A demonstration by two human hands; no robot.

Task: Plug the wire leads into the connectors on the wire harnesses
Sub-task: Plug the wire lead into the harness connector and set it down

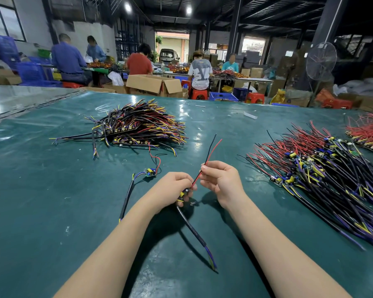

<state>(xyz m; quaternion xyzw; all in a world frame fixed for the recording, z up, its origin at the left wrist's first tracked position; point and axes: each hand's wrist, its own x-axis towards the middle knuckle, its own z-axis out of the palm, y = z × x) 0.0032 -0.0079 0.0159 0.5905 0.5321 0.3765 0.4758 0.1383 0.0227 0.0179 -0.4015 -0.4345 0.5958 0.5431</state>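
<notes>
My left hand grips a small circuit board with yellow and blue parts; its thick black cable trails toward me and ends in purple and yellow leads. My right hand pinches the board's red and black wire leads, which stick up and away from me. The two hands are close together above the green table.
Another board with a black cable lies left of my hands. A pile of harnesses sits at the far left, a larger pile at the right, and a red-wired pile at the far right. People work at tables behind.
</notes>
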